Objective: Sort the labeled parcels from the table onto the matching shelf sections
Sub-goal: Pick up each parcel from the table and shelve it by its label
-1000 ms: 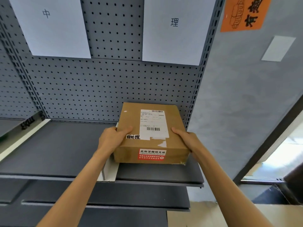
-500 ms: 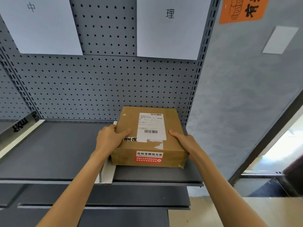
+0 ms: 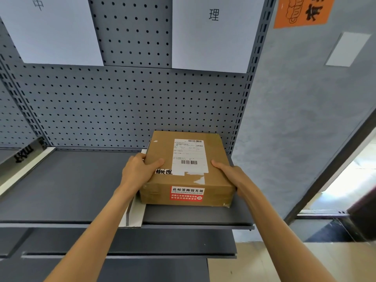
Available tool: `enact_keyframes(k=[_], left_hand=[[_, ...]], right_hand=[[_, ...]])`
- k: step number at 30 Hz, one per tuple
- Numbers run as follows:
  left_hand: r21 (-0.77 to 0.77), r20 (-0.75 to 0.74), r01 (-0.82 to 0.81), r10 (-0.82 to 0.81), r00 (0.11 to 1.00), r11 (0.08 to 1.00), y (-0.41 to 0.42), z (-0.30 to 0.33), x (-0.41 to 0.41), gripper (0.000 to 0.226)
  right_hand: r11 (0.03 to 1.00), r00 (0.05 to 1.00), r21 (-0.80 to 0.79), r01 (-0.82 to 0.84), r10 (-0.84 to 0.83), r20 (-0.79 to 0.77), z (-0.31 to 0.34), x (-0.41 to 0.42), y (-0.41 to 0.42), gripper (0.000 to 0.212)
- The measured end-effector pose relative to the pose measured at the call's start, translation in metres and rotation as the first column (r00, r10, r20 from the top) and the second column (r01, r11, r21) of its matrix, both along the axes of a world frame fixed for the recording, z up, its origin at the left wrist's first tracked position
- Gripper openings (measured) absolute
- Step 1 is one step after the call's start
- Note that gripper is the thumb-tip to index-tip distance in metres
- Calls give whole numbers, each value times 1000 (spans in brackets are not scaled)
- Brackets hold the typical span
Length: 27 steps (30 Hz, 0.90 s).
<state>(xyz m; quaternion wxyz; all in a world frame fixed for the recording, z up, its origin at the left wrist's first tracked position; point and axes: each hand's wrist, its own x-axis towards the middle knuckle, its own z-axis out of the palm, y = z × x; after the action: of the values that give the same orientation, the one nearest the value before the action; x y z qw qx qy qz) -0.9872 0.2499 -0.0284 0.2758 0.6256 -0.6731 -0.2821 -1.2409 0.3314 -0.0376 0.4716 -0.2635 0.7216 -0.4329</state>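
The left hand (image 3: 140, 171) grips the left edge of the box (image 3: 188, 169), thumb across its top and fingers curled round the side. The right hand (image 3: 230, 176) holds the right edge in the same way, thumb on top. The box sits at center frame on the shelf (image 3: 61, 186), in the right-hand section, just right of a white divider strip (image 3: 133, 214) and near the pegboard (image 3: 126, 106) behind. A paper sign (image 3: 211, 31) at upper center hangs over this section; another paper sheet (image 3: 50, 29) at upper left hangs over the next one. The box appears to rest flat, so this parcel looks nearly placed; letting go remains. The bench and any other parcels are out of view, so what is left cannot be judged.
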Motion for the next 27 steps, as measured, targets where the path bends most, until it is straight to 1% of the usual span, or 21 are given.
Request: enact_keyframes(k=[2,3,5,7,9,11,13,15,18,20,22,24,27], left_hand=[[35,23,3,-4,1000,999,-1,4,0,68],[48,40,8,-10,999,999,-2,6,0,68],[48,64,23,-26,998,999,-2,12,0,69],[0,55,36,-35,998,999,-1,21,-3,70],[-69,34,55,-53,998,996,-1,32,-7,69],[-145,57,86,-78,995,986,1,45,-11,65],[-235,135,114,-84,987,965,0,59,-13,60],[-328,226,136,-62,972,935,2,72,-14,56],[-452,381,187,-1,924,872,8,89,-11,59],[-498,471,211,58,880,841,12,97,-5,57],[-511,545,229,107,832,828,17,102,4,56],[-512,596,231,148,789,827,23,103,19,57],[-500,632,199,198,749,843,35,102,47,59]], right_hand=[[1000,999,-1,-4,4,-36,3,0,-1,65],[1000,997,-5,-9,8,-82,6,1,-3,68],[999,978,-27,-26,20,-207,13,2,-6,73],[995,934,-68,-69,40,-355,25,5,-9,74],[984,842,-109,-140,61,-535,41,8,-14,77],[970,715,-125,-210,65,-696,57,12,-18,82],[951,596,-125,-282,71,-800,74,18,-20,79],[923,470,-113,-367,79,-879,90,24,-22,71],[882,276,-80,-464,58,-959,111,36,-25,65],[857,182,-65,-511,34,-983,119,46,-31,66],[825,100,-59,-562,-3,-995,122,60,-36,66],[787,44,-51,-615,-31,-999,122,77,-39,66],[730,11,-30,-682,-32,-999,121,106,-41,66]])
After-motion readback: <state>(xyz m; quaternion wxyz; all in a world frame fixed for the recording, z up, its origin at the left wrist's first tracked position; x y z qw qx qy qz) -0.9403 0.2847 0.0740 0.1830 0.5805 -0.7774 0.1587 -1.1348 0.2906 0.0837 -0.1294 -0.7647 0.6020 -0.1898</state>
